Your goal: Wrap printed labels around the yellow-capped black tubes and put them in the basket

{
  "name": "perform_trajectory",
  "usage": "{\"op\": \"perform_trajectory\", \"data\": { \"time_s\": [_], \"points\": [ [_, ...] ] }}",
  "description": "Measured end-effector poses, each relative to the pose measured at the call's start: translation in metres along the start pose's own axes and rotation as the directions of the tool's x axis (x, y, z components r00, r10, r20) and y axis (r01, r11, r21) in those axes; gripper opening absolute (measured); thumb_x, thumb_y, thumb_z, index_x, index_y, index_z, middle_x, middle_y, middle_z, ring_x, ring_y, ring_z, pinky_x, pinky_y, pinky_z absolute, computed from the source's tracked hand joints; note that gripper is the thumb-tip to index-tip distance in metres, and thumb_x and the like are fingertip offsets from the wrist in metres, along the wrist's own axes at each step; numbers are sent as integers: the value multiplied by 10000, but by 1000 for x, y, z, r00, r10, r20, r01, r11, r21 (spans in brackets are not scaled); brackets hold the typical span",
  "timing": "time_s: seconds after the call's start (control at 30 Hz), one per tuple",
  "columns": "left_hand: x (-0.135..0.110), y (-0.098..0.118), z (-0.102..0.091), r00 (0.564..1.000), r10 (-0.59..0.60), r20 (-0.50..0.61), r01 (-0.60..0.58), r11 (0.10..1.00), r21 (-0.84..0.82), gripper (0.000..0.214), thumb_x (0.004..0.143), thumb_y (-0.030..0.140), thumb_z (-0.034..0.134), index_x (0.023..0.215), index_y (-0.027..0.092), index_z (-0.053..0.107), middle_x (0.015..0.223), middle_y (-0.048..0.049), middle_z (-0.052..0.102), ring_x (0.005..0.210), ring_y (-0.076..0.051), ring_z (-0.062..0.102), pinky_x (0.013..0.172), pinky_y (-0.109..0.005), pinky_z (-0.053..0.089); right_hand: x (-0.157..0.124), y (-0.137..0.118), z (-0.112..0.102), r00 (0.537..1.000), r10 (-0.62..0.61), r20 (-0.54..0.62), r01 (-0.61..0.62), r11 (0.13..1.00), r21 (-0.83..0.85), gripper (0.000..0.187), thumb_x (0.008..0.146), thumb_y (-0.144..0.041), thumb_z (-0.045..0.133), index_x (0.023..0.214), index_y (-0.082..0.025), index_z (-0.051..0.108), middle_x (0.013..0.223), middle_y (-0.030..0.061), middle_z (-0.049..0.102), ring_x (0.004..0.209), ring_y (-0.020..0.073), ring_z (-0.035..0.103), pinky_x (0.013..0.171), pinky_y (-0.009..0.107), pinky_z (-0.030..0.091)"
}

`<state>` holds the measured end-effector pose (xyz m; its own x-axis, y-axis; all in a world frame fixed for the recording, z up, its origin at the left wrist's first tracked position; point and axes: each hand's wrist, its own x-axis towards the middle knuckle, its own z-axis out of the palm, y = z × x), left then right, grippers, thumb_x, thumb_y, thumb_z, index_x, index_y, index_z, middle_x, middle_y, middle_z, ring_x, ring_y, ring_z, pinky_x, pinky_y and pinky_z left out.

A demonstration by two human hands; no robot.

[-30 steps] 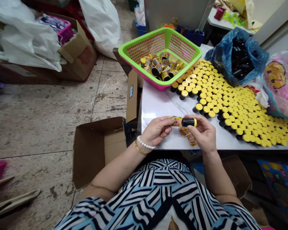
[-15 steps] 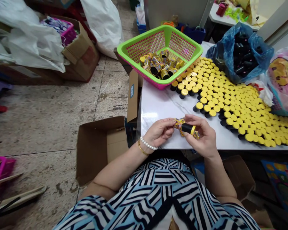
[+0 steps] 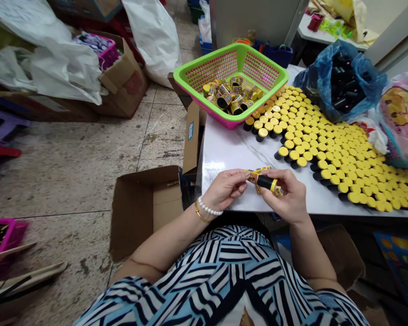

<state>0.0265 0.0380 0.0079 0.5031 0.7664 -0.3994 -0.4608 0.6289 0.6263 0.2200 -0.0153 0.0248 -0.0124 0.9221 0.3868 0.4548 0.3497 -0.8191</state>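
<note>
Over the front edge of the white table (image 3: 229, 147), my right hand (image 3: 289, 197) grips a small black cylinder (image 3: 265, 182) with a yellow cap, lying on its side between thumb and fingers. My left hand (image 3: 226, 188) pinches one end of a printed yellow label strip (image 3: 252, 176) at the cylinder's left end. More of the printed strip shows above the cylinder and below the cap. Rows of similar yellow-capped black cylinders (image 3: 329, 145) stand packed upright on the table to the right. Label-wrapped ones (image 3: 236, 107) lie jumbled in a green basket (image 3: 181, 78).
A blue plastic bag (image 3: 314, 83) of black cylinders stands at the back right, beside a pink printed bag (image 3: 406, 117). On the floor to the left sits an open cardboard box (image 3: 127, 217). White sacks (image 3: 156, 40) and more boxes stand farther back.
The view has shifted slightly. My right fingers have come down closer around the cylinder, and a printed strip end shows above it. My left hand keeps its pinch.
</note>
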Motion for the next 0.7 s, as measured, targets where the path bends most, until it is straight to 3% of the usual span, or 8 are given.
{"op": "perform_trajectory", "data": {
  "time_s": [0.13, 0.23, 0.33, 0.53, 0.7],
  "points": [
    [-1, 1, -1, 997, -48, 66, 50, 998, -31, 351, 701, 308, 915, 833, 90, 674, 572, 43, 533, 408, -15, 372, 357, -141, 162, -4, 2, -3, 1000, -4, -31, 4, 1000, 6, 413, 785, -150, 760, 1169, -269, 669, 1137, 65, 719, 1081, 244, 730, 947, 417, 635],
    [0, 1, -1, 985, -101, 139, 111, 992, -65, 328, 710, 268, 900, 778, 107, 622, 574, 53, 522, 383, -9, 355, 347, -141, 168, -3, 0, -10, 999, -28, 36, 27, 999, 41, 418, 762, -126, 762, 1142, -272, 663, 1162, 67, 721, 1123, 261, 721, 1009, 459, 614],
    [1, -1, 0, 983, -91, 161, 98, 994, -38, 318, 742, 274, 881, 776, 95, 621, 610, 34, 558, 384, -2, 368, 351, -132, 180, -1, -4, -16, 992, -11, 123, -4, 993, 120, 372, 760, -108, 744, 1084, -264, 648, 1245, 78, 723, 1177, 279, 719, 1046, 492, 598],
    [2, -6, -3, 997, -29, 68, 31, 999, -42, 340, 719, 294, 901, 822, 96, 644, 585, 57, 517, 403, -12, 369, 351, -132, 167, 5, -12, -26, 990, 78, 118, -108, 954, 279, 298, 787, -127, 761, 1037, -242, 647, 1261, 106, 738, 1209, 296, 716, 1014, 489, 612],
    [1, -5, -1, 998, -31, 48, 33, 999, -38, 359, 711, 296, 912, 852, 84, 659, 647, 26, 579, 422, -7, 387, 350, -121, 160, 11, -14, -26, 958, 153, 245, -245, 877, 414, 226, 787, -175, 786, 982, -224, 682, 1319, 113, 726, 1265, 298, 690, 1044, 482, 602]
  ]
}}
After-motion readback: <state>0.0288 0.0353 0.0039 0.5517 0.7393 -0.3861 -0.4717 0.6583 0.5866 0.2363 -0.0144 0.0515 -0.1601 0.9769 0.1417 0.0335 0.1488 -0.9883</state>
